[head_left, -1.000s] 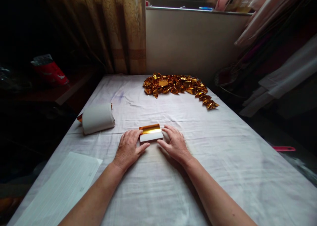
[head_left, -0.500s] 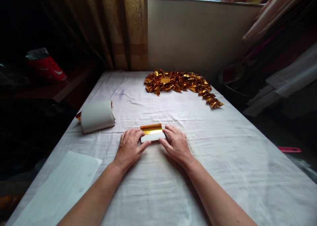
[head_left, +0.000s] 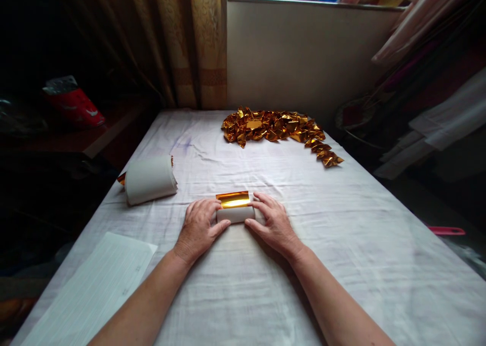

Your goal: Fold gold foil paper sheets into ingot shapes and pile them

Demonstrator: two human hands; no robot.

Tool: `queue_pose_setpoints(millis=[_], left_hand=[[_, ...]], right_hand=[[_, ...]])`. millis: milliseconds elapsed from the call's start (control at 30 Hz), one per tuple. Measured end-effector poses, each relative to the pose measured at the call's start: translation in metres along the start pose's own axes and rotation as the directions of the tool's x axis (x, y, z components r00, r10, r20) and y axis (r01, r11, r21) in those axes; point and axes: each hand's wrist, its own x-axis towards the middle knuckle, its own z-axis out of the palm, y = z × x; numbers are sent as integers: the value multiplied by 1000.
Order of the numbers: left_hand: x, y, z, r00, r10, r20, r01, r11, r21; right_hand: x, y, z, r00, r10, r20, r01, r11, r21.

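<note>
A gold foil sheet is being folded on the bench, pinched between left hand and right hand, and a firm crease seems called for.

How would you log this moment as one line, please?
left hand: on foil sheet | right hand: on sheet | roll left | foil pile far

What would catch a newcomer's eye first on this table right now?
Most striking is the heap of folded gold foil pieces glinting at the far end of the white cloth, below the window. Next comes the small gold foil sheet, its near edge rolled up white, pressed between the left hand and right hand at the centre. A curled stack of white-backed sheets lies at the left edge.
</note>
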Motion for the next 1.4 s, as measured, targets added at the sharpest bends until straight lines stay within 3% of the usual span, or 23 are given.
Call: queue_pose_setpoints(millis=[133,433,600,767,867,1033,1133,1200,1300,1400], left_hand=[[0,0,-3,999,23,30,-22,999,-36],[-1,-1,-5,994,26,104,-23,999,-30],[-1,-4,-4,996,82,41,-81,996,-27],[0,-3,-8,984,111,-139,-122,990,-76],[0,3,-9,981,20,-194,-64,972,-226],[-3,12,-3,975,-224,6,188,803,-565],[-3,11,2,952,-306,24,271,799,-537],[-2,9,3,945,-323,-56,267,858,-438],[-2,8,3,953,-178,-244,117,963,-244],[-5,12,2,964,80,-253,-103,991,-80]], right_hand=[[0,3,-5,999,-27,36,26,999,30],[-1,3,-2,996,-88,-13,88,996,-3],[-1,3,-1,991,-126,-45,126,992,-1],[1,-6,-8,980,-154,-128,169,979,114],[1,-18,-15,976,-73,-206,134,946,297],[-1,-25,-15,982,119,-149,-28,864,502],[0,-20,-6,983,164,-85,-106,878,466],[2,-17,-1,980,188,-66,-150,915,376],[4,-17,2,978,205,-46,-193,963,190],[5,-20,1,977,210,-21,-210,977,28]])
